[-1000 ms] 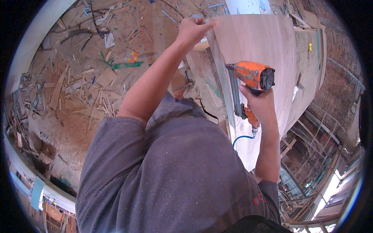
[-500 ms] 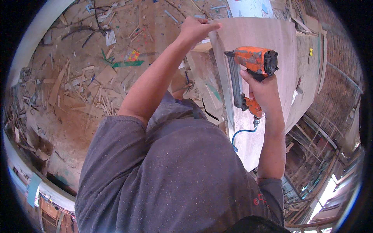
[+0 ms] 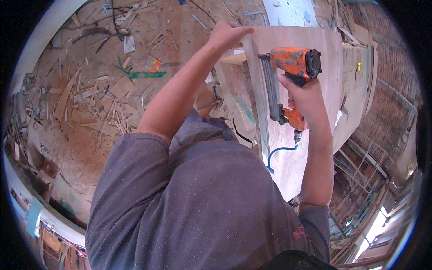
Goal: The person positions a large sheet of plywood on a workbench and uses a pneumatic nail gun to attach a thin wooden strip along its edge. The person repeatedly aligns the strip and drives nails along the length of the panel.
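Note:
An orange and black nail gun (image 3: pixel 291 62) is gripped in my right hand (image 3: pixel 307 100), my fingers wrapped round its handle. Its long grey magazine hangs on the left side, and the dark nose points left toward the edge of a pale wooden panel (image 3: pixel 326 58). From the bottom of the handle a blue air hose (image 3: pixel 280 149) curls down to the left. My left hand (image 3: pixel 227 34) is closed on the far left corner of the panel, thumb on top; its other fingers are partly hidden. Under the left edge shows a wooden side piece (image 3: pixel 245 85).
Wood scraps (image 3: pixel 119 90) and offcuts litter the brown floor at the left. A green strip (image 3: pixel 147 74) lies among them. Right of the panel stand more boards (image 3: pixel 353 85) with a small yellow thing (image 3: pixel 359 67) on them, beside a brick wall (image 3: pixel 396 72).
The nail gun has shifted slightly up and left in the view, while the panel's far edge sits a little lower. Both hands keep their hold.

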A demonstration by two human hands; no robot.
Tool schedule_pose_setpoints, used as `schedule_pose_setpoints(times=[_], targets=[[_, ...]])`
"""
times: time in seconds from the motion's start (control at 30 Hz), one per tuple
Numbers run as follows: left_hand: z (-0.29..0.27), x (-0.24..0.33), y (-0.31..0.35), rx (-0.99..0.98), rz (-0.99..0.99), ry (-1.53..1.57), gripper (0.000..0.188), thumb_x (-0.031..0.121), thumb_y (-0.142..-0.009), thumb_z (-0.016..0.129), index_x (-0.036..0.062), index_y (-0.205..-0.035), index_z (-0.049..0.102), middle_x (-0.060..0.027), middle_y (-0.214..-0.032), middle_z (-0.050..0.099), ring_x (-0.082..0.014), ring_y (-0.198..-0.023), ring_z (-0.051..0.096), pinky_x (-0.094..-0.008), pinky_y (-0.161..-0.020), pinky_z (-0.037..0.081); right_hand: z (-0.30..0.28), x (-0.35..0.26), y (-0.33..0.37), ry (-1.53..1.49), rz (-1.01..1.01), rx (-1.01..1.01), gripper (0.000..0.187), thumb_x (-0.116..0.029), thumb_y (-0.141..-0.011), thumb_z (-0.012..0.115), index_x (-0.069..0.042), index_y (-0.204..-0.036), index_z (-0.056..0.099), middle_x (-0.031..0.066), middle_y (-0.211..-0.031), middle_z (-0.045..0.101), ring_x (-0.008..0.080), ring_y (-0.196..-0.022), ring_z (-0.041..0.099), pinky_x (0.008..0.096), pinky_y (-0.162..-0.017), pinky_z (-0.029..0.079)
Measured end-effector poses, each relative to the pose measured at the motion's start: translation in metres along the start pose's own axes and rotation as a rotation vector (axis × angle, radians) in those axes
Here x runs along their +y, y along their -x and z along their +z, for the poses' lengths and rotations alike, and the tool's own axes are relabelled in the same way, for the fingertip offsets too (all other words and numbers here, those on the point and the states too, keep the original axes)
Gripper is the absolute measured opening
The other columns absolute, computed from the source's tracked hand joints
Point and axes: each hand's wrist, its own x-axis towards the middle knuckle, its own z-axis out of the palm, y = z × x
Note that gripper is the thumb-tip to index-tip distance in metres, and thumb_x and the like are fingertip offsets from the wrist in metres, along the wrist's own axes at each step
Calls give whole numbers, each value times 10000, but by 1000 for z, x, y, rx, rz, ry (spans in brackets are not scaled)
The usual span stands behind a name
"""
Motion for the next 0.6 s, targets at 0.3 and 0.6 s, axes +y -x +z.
schedule_pose_setpoints(times=[0.3,0.6], targets=[[1,-7,-7,-17,1,-4,514,463,-734,867,-35,-837,791,-135,-817,756,-213,-743,718,-355,-723,559,-2,-3,2,27,52,-9,353,-284,-896,823,-11,-1090,712,15,-694,626,111,-546,567,302,-515,471],[0,-9,-9,-18,-15,-55,539,472,-729,875,-44,-859,795,-130,-801,743,-209,-727,700,-353,-710,546,-1,-4,0,53,55,0,349,-265,-898,821,-10,-1111,714,27,-740,664,112,-582,590,306,-557,493]])
